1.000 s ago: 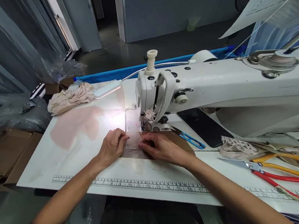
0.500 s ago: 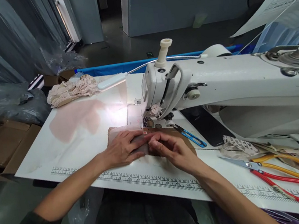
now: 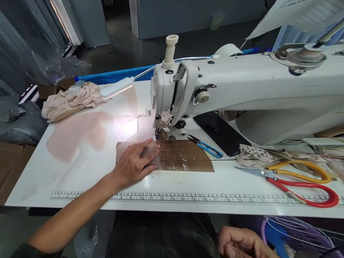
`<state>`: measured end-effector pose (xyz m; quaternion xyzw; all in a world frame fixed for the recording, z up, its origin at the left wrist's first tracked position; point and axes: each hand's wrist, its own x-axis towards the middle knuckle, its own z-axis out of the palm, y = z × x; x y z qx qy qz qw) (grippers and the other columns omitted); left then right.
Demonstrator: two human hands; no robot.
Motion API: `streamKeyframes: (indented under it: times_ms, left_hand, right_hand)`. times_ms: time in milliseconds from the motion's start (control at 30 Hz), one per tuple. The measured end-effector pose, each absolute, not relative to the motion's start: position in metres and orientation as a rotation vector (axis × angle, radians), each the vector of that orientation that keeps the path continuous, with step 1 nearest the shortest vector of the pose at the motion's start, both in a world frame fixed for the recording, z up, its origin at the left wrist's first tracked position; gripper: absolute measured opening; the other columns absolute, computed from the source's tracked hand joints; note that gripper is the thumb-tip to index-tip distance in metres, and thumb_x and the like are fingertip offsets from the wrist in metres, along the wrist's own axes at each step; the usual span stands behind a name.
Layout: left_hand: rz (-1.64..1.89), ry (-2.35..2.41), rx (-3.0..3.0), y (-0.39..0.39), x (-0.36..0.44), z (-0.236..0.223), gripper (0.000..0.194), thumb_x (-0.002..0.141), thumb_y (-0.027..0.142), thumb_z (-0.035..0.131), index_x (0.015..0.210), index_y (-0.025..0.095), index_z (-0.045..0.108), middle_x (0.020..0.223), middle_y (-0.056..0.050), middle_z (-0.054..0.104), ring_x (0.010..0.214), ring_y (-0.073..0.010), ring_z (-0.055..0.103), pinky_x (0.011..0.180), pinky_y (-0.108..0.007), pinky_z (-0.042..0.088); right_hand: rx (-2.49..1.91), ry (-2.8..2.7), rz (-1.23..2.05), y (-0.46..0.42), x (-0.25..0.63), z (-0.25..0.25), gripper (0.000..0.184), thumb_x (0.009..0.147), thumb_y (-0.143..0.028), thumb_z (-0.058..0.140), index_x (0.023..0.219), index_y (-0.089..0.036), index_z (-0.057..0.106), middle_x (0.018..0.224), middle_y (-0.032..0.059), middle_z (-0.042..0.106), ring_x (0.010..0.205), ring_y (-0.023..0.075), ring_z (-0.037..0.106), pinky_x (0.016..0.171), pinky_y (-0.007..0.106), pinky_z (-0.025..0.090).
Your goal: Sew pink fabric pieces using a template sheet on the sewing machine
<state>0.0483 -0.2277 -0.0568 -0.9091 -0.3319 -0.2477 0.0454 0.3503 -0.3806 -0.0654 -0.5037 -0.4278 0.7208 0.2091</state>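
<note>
My left hand (image 3: 134, 163) lies flat with fingers stretched out on a thin sheer piece of fabric (image 3: 135, 139) just left of the presser foot (image 3: 161, 133) of a white sewing machine (image 3: 249, 88). A small red tag (image 3: 157, 146) sits by my fingertips, on a brown taped patch (image 3: 185, 156) of the table. My right hand (image 3: 245, 250) is down below the table's front edge, over my lap, fingers curled loosely; I cannot make out anything in it.
Blue thread snips (image 3: 205, 145) lie right of the needle, red and yellow scissors (image 3: 297, 179) further right beside lace scraps (image 3: 252, 155). A bundle of cream lace (image 3: 68, 101) sits far left under the lamp (image 3: 117, 87). A ruler strip (image 3: 184, 197) edges the table. A purple basket (image 3: 297, 237) stands below.
My right hand left the fabric at the needle and dropped below the table edge. My left hand stayed flat on the fabric. The view shifted slightly.
</note>
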Motion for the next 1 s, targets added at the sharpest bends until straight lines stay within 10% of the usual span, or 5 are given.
streamKeyframes:
  times_ms: [233, 500, 800, 1000]
  left_hand:
    - [-0.825, -0.879, -2.879, -0.233, 0.051, -0.047, 0.02, 0.092, 0.029, 0.054, 0.088, 0.014, 0.066, 0.089, -0.009, 0.068, 0.078, -0.0193, 0.061, 0.069, -0.035, 0.047]
    - [-0.87, -0.654, -3.175, -0.237, 0.054, -0.04, 0.018, 0.091, 0.018, 0.052, 0.074, 0.015, 0.059, 0.073, -0.005, 0.066, 0.069, -0.0157, 0.061, 0.066, -0.031, 0.044]
    - [-1.451, -0.909, -3.152, -0.239, 0.05, -0.021, 0.016, 0.088, 0.028, 0.057, 0.079, 0.017, 0.065, 0.083, -0.007, 0.069, 0.077, -0.0161, 0.064, 0.073, -0.031, 0.052]
    - [-0.668, -1.56, -2.668, -0.177, 0.038, -0.017, 0.029, 0.097, 0.028, 0.04, 0.094, 0.015, 0.065, 0.091, -0.009, 0.065, 0.082, -0.0225, 0.061, 0.074, -0.039, 0.051]
  right_hand:
    - [-1.928, -1.481, 1.226, -0.402, 0.381, -0.19, 0.046, 0.073, -0.068, 0.058, 0.054, -0.026, 0.056, 0.063, 0.0127, 0.064, 0.076, 0.0379, 0.067, 0.064, 0.048, 0.051]
    - [-1.464, -1.956, 1.875, -0.344, 0.359, -0.053, 0.045, 0.092, -0.056, 0.044, 0.075, -0.02, 0.065, 0.063, 0.0044, 0.067, 0.056, 0.0188, 0.064, 0.051, 0.027, 0.048]
    - [-0.646, -2.511, 0.454, -0.223, 0.275, -0.034, 0.03, 0.092, -0.016, 0.044, 0.111, -0.013, 0.066, 0.111, 0.0138, 0.067, 0.104, 0.0265, 0.061, 0.092, 0.045, 0.052]
    - [-0.514, -2.616, 0.306, -0.203, 0.26, -0.048, 0.028, 0.083, -0.006, 0.05, 0.103, -0.011, 0.068, 0.103, 0.011, 0.069, 0.102, 0.0271, 0.057, 0.097, 0.047, 0.048]
